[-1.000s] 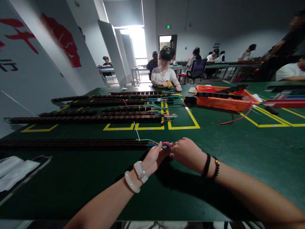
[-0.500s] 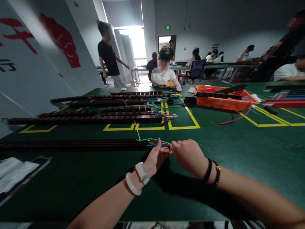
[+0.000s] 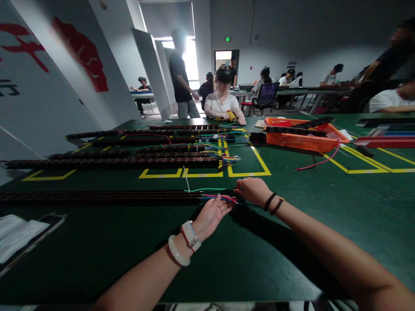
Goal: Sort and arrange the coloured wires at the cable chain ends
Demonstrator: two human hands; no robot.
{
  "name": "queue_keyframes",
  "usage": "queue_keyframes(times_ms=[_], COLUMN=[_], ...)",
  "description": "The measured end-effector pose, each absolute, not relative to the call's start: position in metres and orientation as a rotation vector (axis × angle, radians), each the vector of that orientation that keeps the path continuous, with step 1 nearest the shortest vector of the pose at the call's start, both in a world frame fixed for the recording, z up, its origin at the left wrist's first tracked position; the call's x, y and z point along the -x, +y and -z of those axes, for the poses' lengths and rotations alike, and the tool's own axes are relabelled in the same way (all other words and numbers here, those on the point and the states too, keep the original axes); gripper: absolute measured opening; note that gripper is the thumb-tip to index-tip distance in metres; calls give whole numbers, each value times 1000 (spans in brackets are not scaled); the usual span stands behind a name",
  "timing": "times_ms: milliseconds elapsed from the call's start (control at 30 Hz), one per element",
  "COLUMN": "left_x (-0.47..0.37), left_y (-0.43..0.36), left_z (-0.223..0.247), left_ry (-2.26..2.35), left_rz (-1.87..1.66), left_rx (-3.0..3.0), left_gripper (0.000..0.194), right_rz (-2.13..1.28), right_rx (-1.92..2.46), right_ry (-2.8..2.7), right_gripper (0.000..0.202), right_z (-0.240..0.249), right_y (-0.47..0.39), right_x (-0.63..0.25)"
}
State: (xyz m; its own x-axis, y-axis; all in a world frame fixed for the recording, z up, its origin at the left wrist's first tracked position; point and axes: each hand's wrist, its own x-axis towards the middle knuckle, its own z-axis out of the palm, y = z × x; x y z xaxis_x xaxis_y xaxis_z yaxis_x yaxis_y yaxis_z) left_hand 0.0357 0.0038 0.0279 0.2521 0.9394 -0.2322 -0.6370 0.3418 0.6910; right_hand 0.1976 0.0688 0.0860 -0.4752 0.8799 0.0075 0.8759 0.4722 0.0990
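While the right hand (image 3: 256, 191) pinches the green wire (image 3: 214, 189) near its end, fingers closed tight on it, the left hand (image 3: 212, 216) cradles the coloured wires (image 3: 231, 198) — thumb on one side, fingers loosely around. Those wires run out of the end of the long black strips (image 3: 129, 198), flat on the green tabletop (image 3: 292, 285), and a white zip tie (image 3: 186, 179) sticks up close by! Beyond lie more black strips (image 3: 113, 162) — and, to the right, an orange basket (image 3: 292, 140).
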Motion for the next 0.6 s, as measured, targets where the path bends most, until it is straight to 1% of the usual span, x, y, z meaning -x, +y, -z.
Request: queue_keyframes(times_ms=[67,167,267,367,467,600], left_x=[-37,-39,-39,-39,-40,-39], left_y=[4,4,4,4,2,1], left_z=[-30,-31,-31,-32,-33,-31], left_ry=[710,746,739,741,781,764], left_rz=[-1146,-1164,-1152,-1137,-1155,-1135], left_rx=[-512,-471,-440,-443,-437,-491], left_gripper=[16,11,13,20,21,22], right_rz=[-119,-119,-143,-158,-135,-106], right_rx=[-1596,-1567,-1491,-1399,-1307,-1370], right_ry=[2664,2705,2713,2725,2753,2761], right_gripper=[30,42,49,43,36,38], right_z=[-98,-112,-112,-101,-93,-96], right_y=[62,46,31,23,23,29], right_x=[-197,-192,-184,-176,-172,-173])
